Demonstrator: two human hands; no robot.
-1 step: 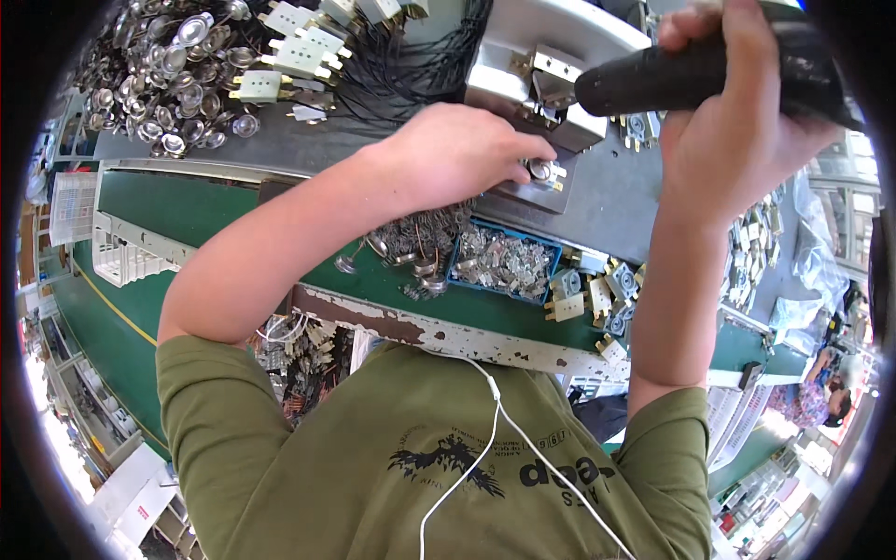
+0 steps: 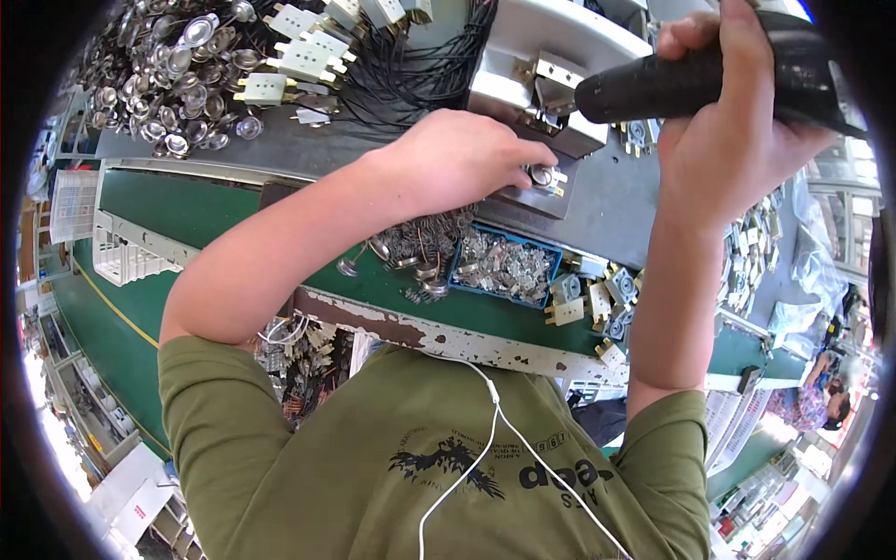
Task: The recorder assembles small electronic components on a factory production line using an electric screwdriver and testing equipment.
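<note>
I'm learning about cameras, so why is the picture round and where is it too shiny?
Head view: the fisheye lens makes it round, with black corners; head view: glare whitens patches at both sides, and the metal discs glint; head view: the left hand looks fairly sharp.

Grey tabletop open (narrowly), 1 black tool beyond

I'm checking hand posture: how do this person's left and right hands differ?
The left hand is at a small round metal part; the right hand grips a thick black tool. The left hand comes in on a slant toward the person's right; the right hand reaches almost straight forward. Both are bare.
</note>
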